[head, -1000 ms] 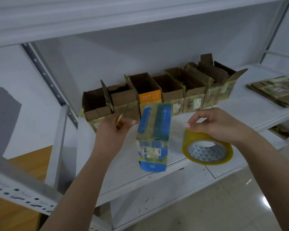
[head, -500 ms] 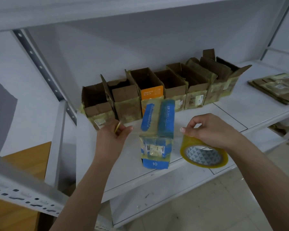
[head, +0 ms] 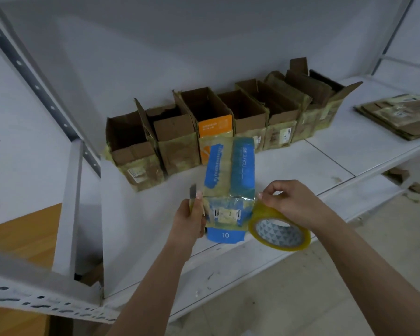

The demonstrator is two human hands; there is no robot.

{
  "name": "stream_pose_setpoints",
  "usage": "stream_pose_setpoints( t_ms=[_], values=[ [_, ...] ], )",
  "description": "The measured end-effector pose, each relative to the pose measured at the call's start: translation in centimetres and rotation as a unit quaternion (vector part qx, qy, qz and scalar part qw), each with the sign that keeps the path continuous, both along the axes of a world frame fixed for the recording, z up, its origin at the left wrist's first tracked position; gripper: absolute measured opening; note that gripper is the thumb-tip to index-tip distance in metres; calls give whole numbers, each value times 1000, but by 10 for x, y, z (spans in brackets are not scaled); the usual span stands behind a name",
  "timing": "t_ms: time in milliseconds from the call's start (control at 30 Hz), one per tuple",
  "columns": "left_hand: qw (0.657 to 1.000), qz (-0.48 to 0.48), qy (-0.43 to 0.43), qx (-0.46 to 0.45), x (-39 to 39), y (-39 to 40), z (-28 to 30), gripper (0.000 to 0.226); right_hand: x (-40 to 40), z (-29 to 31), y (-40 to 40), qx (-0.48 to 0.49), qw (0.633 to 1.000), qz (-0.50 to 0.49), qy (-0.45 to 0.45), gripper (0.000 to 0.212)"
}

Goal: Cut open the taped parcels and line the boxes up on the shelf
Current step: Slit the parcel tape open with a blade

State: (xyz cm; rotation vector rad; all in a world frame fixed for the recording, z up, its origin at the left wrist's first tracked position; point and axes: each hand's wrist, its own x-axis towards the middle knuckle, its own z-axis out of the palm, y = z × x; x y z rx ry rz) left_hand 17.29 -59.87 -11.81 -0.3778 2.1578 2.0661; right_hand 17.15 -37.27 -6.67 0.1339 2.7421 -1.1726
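On the white metal shelf [head: 325, 163], a blue taped cardboard parcel [head: 228, 190] marked "10" is steadied by the left hand [head: 189, 221], whose grip is closed on a small knife [head: 192, 194]; the yellowish tape roll [head: 279, 229] is pinched by the right hand [head: 291, 202]; label print is unreadable.

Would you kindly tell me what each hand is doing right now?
Left hand: grips a small cutter beside the blue box.
Right hand: holds the tape roll, fingers pinching its edge.
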Motion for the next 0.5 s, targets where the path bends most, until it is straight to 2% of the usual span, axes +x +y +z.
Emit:
stream_pose_setpoints(
  t_ms=[100,167,233,333,367,433,500],
  values=[
    [999,-26,-28,30,2,1,-4,53,0,-2,1,-7,1000,-4,-2,27],
    [998,-34,-44,41,2,-6,-3,45,1,-1,3,-22,1000,-8,-7,28],
    [999,-25,-35,-16,-2,-19,4,33,1,1,4,-36,999,4,-17,29],
    [994,21,81,-73,-11,-31,35,30,4,3,4,-93,995,13,-29,34],
    [988,5,132,-79,-14,-29,51,31,4,5,5,-124,992,13,-36,34],
    [970,-83,202,-107,-19,-14,83,35,4,9,5,-170,984,20,-56,27],
    [948,-193,215,-129,-26,10,106,37,3,12,7,-191,978,38,-71,16]
  ],
)
